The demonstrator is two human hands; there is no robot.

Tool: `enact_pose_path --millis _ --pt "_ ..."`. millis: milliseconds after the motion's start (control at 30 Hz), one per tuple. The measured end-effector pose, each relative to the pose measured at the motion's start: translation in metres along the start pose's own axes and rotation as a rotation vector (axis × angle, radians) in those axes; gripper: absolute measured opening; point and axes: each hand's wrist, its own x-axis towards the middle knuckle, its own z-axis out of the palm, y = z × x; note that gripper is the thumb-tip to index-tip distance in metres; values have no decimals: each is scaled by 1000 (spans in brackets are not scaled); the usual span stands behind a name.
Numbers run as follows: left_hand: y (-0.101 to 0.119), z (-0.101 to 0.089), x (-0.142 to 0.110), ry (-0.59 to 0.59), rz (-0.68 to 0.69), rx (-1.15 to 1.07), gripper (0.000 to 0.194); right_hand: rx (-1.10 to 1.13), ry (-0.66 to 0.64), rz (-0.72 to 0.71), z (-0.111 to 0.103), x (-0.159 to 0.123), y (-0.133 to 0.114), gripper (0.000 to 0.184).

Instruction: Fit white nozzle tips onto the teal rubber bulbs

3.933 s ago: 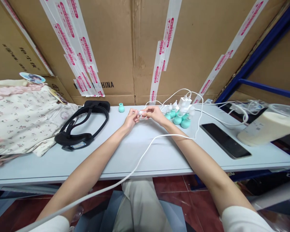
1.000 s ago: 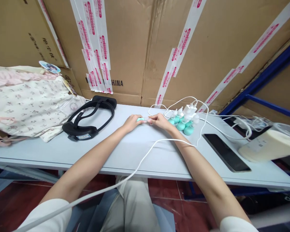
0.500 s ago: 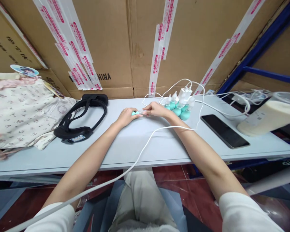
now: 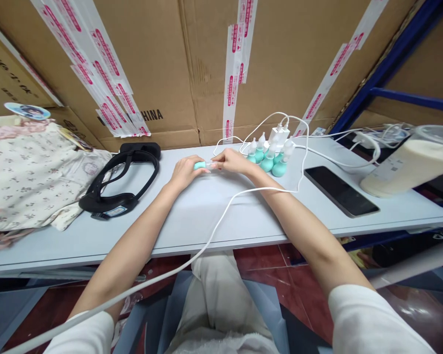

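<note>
Over the middle of the table, my left hand (image 4: 185, 172) is closed round the teal bulb of a small bulb syringe (image 4: 199, 165). My right hand (image 4: 230, 161) pinches the clear nozzle (image 4: 210, 165) at the bulb's right end; the fingers cover part of it, so I cannot tell how firmly nozzle and bulb are joined. To the right of my right hand stand several more teal bulb syringes (image 4: 279, 168) in a cluster, their clear nozzles pointing up.
A white charger (image 4: 279, 133) with cables stands behind the cluster. One white cable (image 4: 221, 223) crosses in front of both forearms. A phone (image 4: 341, 191) and a tilted cream-coloured container (image 4: 406, 167) are at right. A black head strap (image 4: 123, 201) and floral cloth (image 4: 33, 172) lie at left.
The view has shifted slightly. More of the teal bulb now shows between my hands, and my left hand lies a little further from my right. Both hands keep their hold.
</note>
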Motion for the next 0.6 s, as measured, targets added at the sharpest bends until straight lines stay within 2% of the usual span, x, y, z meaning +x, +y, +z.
enact_pose_path --millis 100,300,367,500,567,600 --pt "1 -3 -1 -14 -18 64 40 -58 -25 -3 3 -1 -4 33" --pt "-4 6 1 10 -107 8 41 -106 19 68 13 0 -9 28" --pt "-2 12 5 32 -181 -139 44 -86 128 117 17 1 -8 28" --pt "12 23 14 77 -339 -644 53 166 526 150 27 8 -1 56" --pt "19 27 16 136 -398 -759 54 357 611 215 34 13 0 62" --pt "20 28 16 164 -429 -785 54 453 588 256 38 14 -1 63"
